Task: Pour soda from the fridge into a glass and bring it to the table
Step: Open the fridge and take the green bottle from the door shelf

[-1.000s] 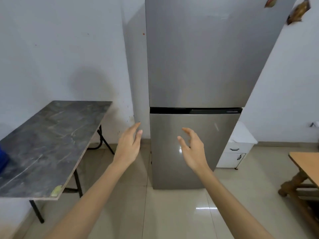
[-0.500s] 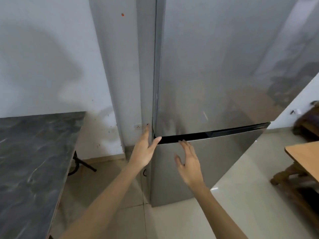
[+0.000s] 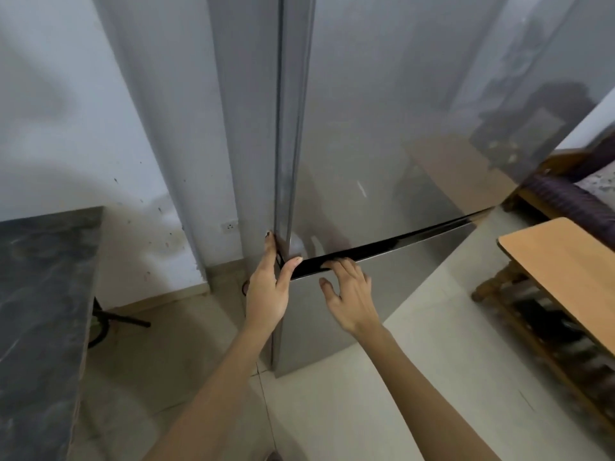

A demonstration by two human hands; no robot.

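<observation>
The left hand is pressing straight fingers along the edge of the upper fridge door. Beside it, the right hand is hooking curled fingertips under that door.

Nothing legible here tbh. The fridge door only has a small white mark on it, way too tiny to make out as a letter or a logo. That's the only text-like thing I can spot.
</observation>
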